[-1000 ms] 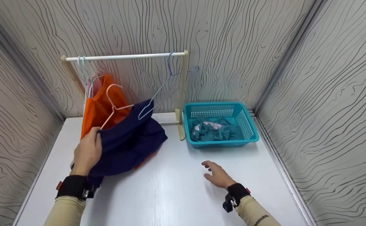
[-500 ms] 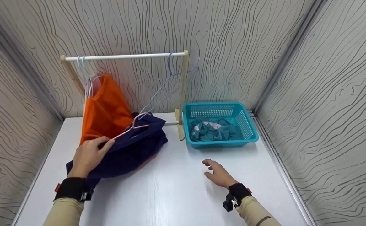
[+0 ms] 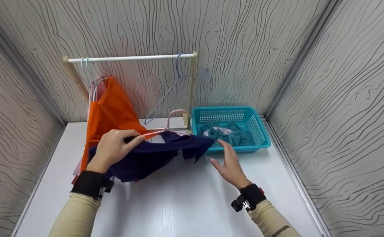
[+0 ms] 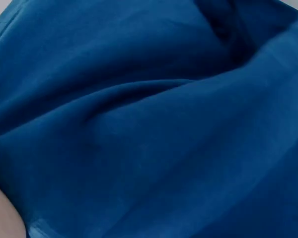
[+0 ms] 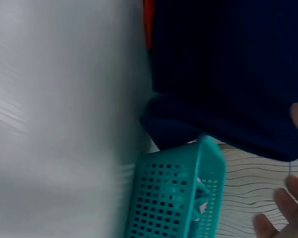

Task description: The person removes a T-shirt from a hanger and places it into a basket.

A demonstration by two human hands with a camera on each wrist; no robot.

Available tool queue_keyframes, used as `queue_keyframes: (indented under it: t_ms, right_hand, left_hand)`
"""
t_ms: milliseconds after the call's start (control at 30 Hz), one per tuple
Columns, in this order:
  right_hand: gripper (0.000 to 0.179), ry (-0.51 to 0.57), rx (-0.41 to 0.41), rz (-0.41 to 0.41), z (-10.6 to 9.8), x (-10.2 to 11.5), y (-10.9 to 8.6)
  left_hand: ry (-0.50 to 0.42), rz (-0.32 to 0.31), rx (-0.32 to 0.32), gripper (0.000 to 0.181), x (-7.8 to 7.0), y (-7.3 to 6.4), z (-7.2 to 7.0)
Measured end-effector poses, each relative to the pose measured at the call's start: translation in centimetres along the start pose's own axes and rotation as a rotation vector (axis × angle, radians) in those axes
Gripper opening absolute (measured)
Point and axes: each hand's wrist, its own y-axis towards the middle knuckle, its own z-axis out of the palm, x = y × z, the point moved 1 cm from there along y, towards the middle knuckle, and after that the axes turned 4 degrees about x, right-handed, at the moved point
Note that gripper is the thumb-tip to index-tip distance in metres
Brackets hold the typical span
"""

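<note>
My left hand [image 3: 113, 148] pinches the left end of a pink hanger [image 3: 168, 122] together with the edge of a navy garment [image 3: 146, 164]. The hanger's hook points up, and the garment droops below its bar; its exact kind is unclear. In the left wrist view blue cloth [image 4: 139, 148] fills nearly everything. My right hand [image 3: 230, 166] is beside the garment's right corner, fingers and thumb spread. From the right wrist view, its fingers [image 5: 289, 204] appear apart from the dark cloth [image 5: 228, 59]; whether the thumb touches it cannot be told.
Behind stands a rack with a white rail [image 3: 132, 58]. An orange garment [image 3: 113, 108] hangs at its left, and a bare purple hanger [image 3: 178, 70] at its right. A teal basket [image 3: 264, 143] holding crumpled green cloth [image 3: 241, 136] stands right of the rack on the white table [image 3: 178, 204].
My left hand has moved right and up, carrying the pink hanger and navy garment rightward toward the basket. My right hand has moved up to the garment's right corner.
</note>
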Motion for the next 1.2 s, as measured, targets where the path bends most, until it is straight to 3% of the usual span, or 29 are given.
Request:
queue_keyframes:
  t_ms: [100,200,333,467,567,767,1033,1200]
  right_hand:
    - [0.077,-0.060,-0.146,-0.070,-1.0,1.7,0.7]
    - [0.072,-0.111,-0.303,-0.162,-2.1,3.3,1.3]
    - [0.055,-0.117,-0.520,-0.290,-4.0,5.0,1.9]
    - [0.030,-0.089,-0.634,-0.353,-5.5,5.7,2.4]
    - [0.015,-0.078,-0.654,-0.334,-5.8,5.5,2.4]
    - [0.013,-0.058,-0.610,-0.242,-5.0,4.1,1.8]
    - [0.016,-0.074,-0.545,-0.284,-3.2,4.5,2.1]
    - [0.017,-0.011,-0.462,-0.278,-2.6,4.7,2.0]
  left_hand:
    - [-0.030,0.046,0.002,0.032,-2.0,1.3,0.2]
    - [-0.077,0.098,0.003,0.029,-3.9,2.6,0.4]
    - [-0.161,0.152,0.009,0.028,-6.0,4.0,1.0]
    - [-0.219,0.171,0.006,0.027,-7.2,4.8,1.9]
    - [-0.215,0.158,0.033,0.026,-7.5,5.1,2.8]
    - [-0.118,0.143,0.170,0.024,-7.9,5.3,4.6]
    - [-0.062,0.183,0.210,0.022,-9.6,6.1,5.3]
    - [-0.075,0.142,0.325,0.028,-10.4,6.2,5.7]
